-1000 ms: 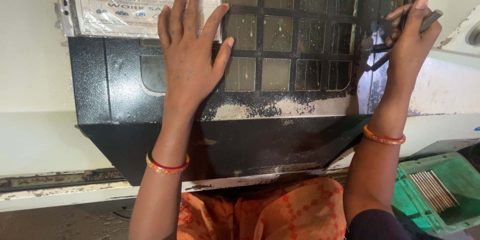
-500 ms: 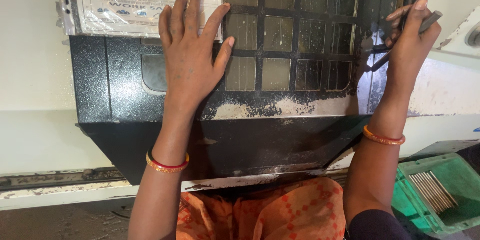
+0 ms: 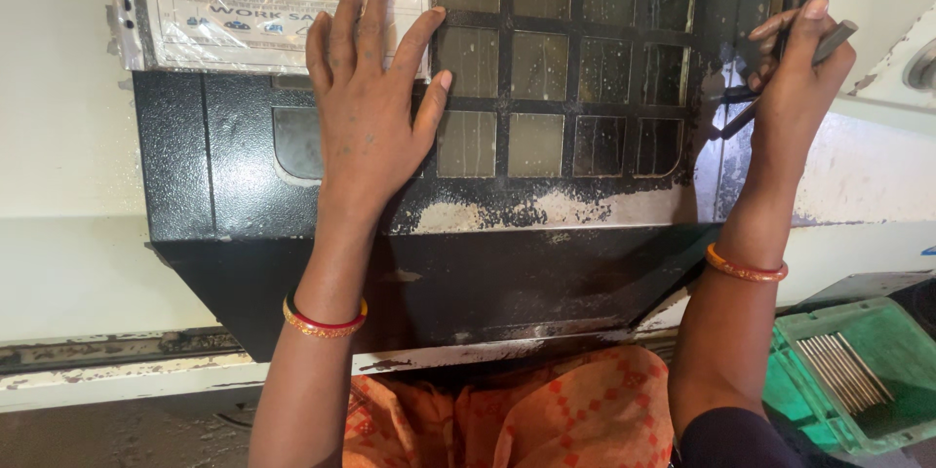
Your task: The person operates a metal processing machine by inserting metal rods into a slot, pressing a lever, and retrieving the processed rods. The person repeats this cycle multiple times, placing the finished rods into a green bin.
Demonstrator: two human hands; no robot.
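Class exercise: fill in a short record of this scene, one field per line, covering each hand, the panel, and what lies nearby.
Left hand: left hand pressed flat, fingers spread, on the black machine door
Right hand: right hand grips a grey metal rod by the door's right edge
Door window: gridded window, dusty panes
Sheet: plastic-covered paper sheet at top left
Nearby: green crate holding thin metal rods
Wrists: orange bangles on both

The black-painted metal machine door [image 3: 244, 156], matt and worn to bare grey along its lower edge, carries a grid of grimy dull glass panes [image 3: 561, 68] and a glossy plastic-sleeved paper sheet [image 3: 195, 15], beside a green plastic crate [image 3: 829, 331] of shiny thin metal rods [image 3: 843, 370].
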